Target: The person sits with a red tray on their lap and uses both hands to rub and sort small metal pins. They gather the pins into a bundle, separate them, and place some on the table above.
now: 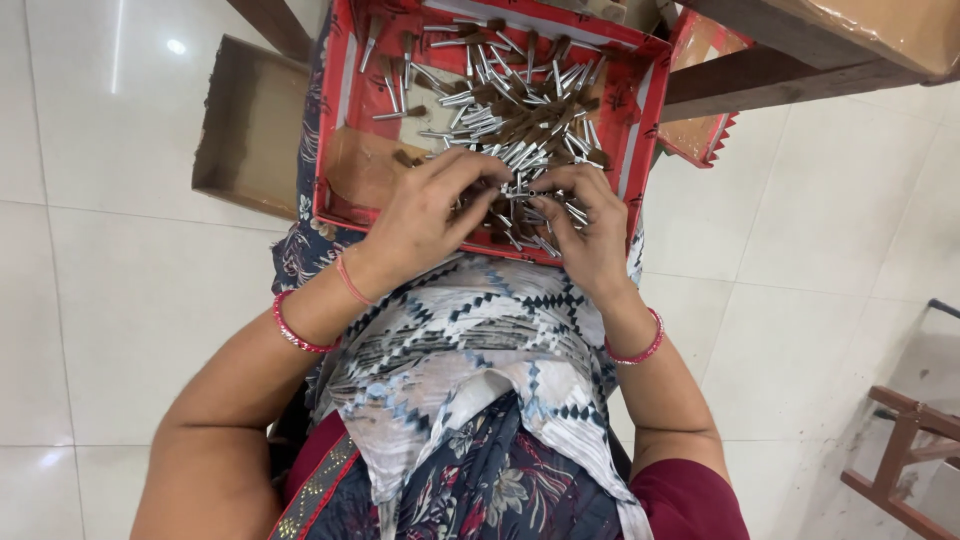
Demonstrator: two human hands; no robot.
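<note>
In the middle of the frame, my left hand (425,215) and right hand (590,225) pinch, half-closed, small metal tubes (520,130) heaped in the red box (640,110); I should pick few, gently.

Shiny metal tubes (520,120) fill a red cardboard tray (640,110) above glossy white floor tiles (120,280).

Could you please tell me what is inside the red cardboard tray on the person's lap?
The red cardboard tray holds a heap of small silver metal tubes with brown tips. The left hand and right hand cover the pieces beneath them.
</note>
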